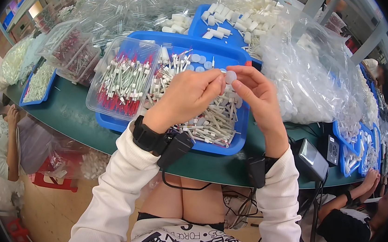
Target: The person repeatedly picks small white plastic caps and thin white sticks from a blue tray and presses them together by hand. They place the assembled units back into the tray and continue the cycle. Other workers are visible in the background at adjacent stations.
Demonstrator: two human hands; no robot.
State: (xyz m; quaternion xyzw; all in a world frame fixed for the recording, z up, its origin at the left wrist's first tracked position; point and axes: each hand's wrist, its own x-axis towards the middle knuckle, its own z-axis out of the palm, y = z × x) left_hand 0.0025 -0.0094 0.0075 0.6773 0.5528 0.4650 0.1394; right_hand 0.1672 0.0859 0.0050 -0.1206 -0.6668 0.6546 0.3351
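Over the blue tray, my two hands meet at the fingertips. My right hand pinches a small round translucent white disc between thumb and fingers. Thumb against curled fingers, my left hand is closed right beside the disc; what it grips is hidden. Below and around them the tray holds many thin white sticks and several loose discs. A clear plastic box in the tray's left part contains white-tipped sticks with red ends.
Clear bags bulge at the right, and clear tubes heap up behind. White cylinders lie in a rear blue tray. A silver-black device stands by my right arm on the green table. Other people sit at both sides.
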